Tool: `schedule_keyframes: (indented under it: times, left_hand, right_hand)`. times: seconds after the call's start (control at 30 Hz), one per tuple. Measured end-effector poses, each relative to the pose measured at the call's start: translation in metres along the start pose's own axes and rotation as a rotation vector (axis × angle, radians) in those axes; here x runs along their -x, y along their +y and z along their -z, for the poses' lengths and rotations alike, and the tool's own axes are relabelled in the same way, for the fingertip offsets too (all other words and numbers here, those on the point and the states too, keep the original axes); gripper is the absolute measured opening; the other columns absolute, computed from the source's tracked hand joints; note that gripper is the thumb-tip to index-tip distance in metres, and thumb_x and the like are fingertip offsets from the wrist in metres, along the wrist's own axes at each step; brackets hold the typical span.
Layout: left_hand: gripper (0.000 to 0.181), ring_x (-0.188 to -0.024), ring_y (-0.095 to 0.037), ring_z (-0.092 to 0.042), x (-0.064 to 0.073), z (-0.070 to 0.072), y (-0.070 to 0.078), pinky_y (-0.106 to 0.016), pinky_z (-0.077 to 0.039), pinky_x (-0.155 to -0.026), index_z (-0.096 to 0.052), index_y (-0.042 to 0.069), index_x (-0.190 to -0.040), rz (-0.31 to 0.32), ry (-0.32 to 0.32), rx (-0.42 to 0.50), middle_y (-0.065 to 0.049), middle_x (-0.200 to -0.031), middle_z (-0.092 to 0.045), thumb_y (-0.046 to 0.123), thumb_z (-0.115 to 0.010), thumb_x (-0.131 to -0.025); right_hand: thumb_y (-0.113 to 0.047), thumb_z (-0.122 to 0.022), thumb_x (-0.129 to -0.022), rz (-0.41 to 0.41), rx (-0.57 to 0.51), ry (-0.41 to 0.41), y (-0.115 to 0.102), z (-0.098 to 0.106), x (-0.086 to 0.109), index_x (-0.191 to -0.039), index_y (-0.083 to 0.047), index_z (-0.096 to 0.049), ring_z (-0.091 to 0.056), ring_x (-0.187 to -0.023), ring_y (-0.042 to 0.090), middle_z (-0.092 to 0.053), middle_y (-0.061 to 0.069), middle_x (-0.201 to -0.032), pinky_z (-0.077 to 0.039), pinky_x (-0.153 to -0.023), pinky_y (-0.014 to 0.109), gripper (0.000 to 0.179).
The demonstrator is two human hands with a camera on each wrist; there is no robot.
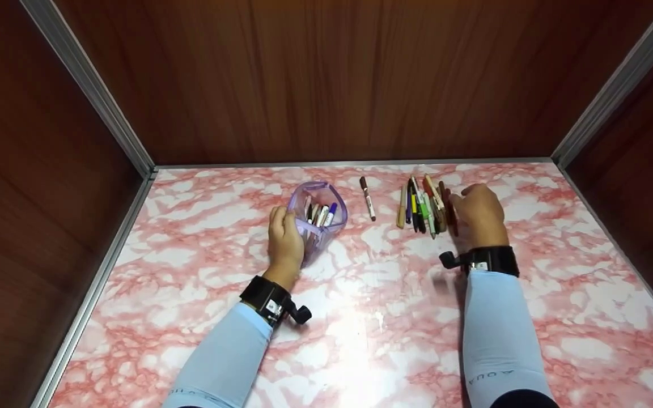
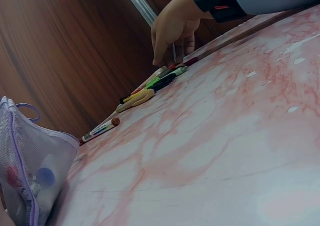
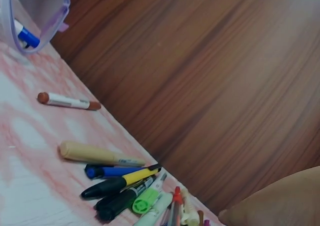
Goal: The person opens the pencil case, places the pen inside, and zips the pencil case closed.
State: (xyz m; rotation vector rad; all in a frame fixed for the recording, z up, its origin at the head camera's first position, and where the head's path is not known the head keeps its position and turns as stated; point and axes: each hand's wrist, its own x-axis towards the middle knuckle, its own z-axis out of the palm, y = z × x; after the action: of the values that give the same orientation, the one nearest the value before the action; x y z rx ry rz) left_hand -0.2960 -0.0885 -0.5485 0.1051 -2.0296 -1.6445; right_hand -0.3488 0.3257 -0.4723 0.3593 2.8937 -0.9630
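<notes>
My left hand point(image 1: 285, 238) grips the left side of a purple-trimmed mesh pencil pouch point(image 1: 326, 233). The pouch gapes at the top, with several pens and markers inside, among them a blue-capped marker point(image 1: 331, 214). At the right end of a row of loose pens point(image 1: 422, 211), my right hand point(image 1: 480, 212) reaches down with bent fingers beside a dark red pen point(image 1: 453, 218). In the left wrist view its fingertips are down at the pens; whether they pinch one is hidden. A brown-capped white marker point(image 1: 368, 199) lies between pouch and row.
The pens lie on a pink-and-white marbled tabletop point(image 1: 360, 317). Dark wood panels point(image 1: 326, 85) stand behind and on both sides, with grey metal strips point(image 1: 94, 90) along the corners. In the right wrist view a beige pen point(image 3: 95, 153) lies at the row's near end.
</notes>
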Motion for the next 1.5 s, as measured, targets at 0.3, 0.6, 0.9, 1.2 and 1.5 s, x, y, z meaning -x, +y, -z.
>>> schedule_keyframes:
  times: [0.3,0.6,0.9,1.2,1.5]
  left_hand:
    - [0.023,-0.097,-0.02,-0.052,0.0,0.0,0.002,-0.03,-0.045,-0.085,-0.057,0.008,-0.095,0.001,-0.003,-0.018,-0.01,-0.106,-0.052,0.019,-0.048,-0.113]
    - [0.022,-0.095,-0.021,-0.051,0.0,-0.001,0.0,-0.031,-0.044,-0.082,-0.056,0.009,-0.094,0.011,-0.003,-0.011,-0.009,-0.104,-0.05,0.02,-0.048,-0.112]
    - [0.023,-0.1,-0.024,-0.053,-0.001,0.0,0.0,-0.035,-0.047,-0.091,-0.063,0.002,-0.102,0.014,-0.008,-0.005,-0.013,-0.107,-0.053,0.017,-0.049,-0.111]
    - [0.022,-0.1,-0.024,-0.054,0.0,0.0,0.0,-0.034,-0.049,-0.091,-0.063,0.003,-0.101,0.013,-0.008,0.0,-0.012,-0.107,-0.054,0.017,-0.05,-0.111]
    - [0.025,-0.102,-0.026,-0.055,0.0,0.0,0.001,-0.037,-0.05,-0.093,-0.065,-0.001,-0.105,0.009,-0.006,-0.01,-0.014,-0.109,-0.055,0.017,-0.049,-0.111]
  right_hand:
    - [-0.034,-0.067,-0.111,0.056,0.015,0.034,0.005,-0.01,0.0,-0.11,0.009,-0.078,-0.074,-0.1,0.045,-0.08,0.03,-0.112,-0.058,-0.089,0.058,0.044]
    - [-0.023,-0.068,-0.11,0.037,-0.126,-0.012,0.003,-0.014,-0.001,-0.109,0.007,-0.08,-0.075,-0.08,0.03,-0.08,0.016,-0.089,-0.058,-0.078,0.041,0.032]
    - [-0.005,-0.064,-0.099,-0.061,-0.397,-0.048,0.0,-0.019,0.003,-0.1,0.01,-0.073,-0.072,-0.067,0.026,-0.073,0.01,-0.076,-0.062,-0.062,0.039,0.018]
    - [0.002,-0.061,-0.098,-0.152,-0.717,-0.088,-0.002,-0.02,0.008,-0.097,0.005,-0.066,-0.07,-0.062,0.028,-0.071,0.013,-0.079,-0.062,-0.06,0.041,0.005]
    - [-0.006,-0.062,-0.102,-0.121,-0.57,-0.06,0.003,-0.012,0.003,-0.084,-0.002,-0.066,-0.065,-0.061,0.025,-0.068,0.006,-0.069,-0.058,-0.056,0.039,0.019]
